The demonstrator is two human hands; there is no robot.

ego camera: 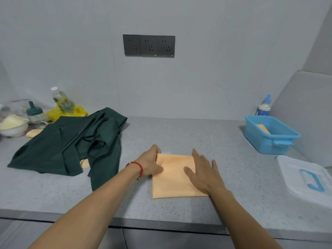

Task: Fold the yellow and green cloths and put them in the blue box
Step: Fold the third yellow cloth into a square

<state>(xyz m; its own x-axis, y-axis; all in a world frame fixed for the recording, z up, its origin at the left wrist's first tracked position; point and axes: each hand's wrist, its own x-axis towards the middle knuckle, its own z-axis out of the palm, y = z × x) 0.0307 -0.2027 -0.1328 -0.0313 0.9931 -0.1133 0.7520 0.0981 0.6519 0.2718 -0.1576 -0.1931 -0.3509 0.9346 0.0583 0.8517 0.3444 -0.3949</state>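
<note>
**Yellow cloth, mid-fold, on counter**

Step in hand: folding. The yellow cloth [173,177] lay near the front edge of the grey counter [224,139] as a neat, flat rectangle, pale orange-yellow, edges squared. The left hand [152,163] gripped its left edge, fingers curled under. The right hand [203,172] rested flat on its right half, fingers spread, gripping nothing.

Next move, by judgement: one more fold or a lift to the blue box [271,134], well apart at right, already holding a folded piece. The green cloth [68,146] lay rumpled, unfolded, at left.
</note>
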